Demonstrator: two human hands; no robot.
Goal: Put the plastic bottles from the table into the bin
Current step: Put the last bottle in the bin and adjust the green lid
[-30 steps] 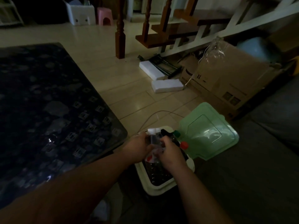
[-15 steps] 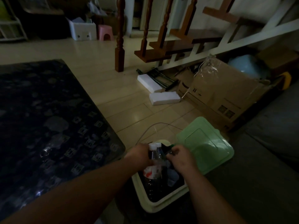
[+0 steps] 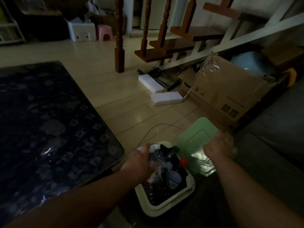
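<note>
Shifting right hand [image 3: 218, 148] rightward since a moment ago, now resting it on lid [image 3: 194, 139]; fingers too blurred to tell the grip. Curling left hand [image 3: 138, 163] round bottle [image 3: 155, 162] near its white cap, holding it cap-up inside bin [image 3: 164, 209], with bin standing just beside table [image 3: 49, 120].

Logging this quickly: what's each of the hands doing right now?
Left hand: holding a clear plastic bottle in the bin.
Right hand: holding the green bin lid.
</note>
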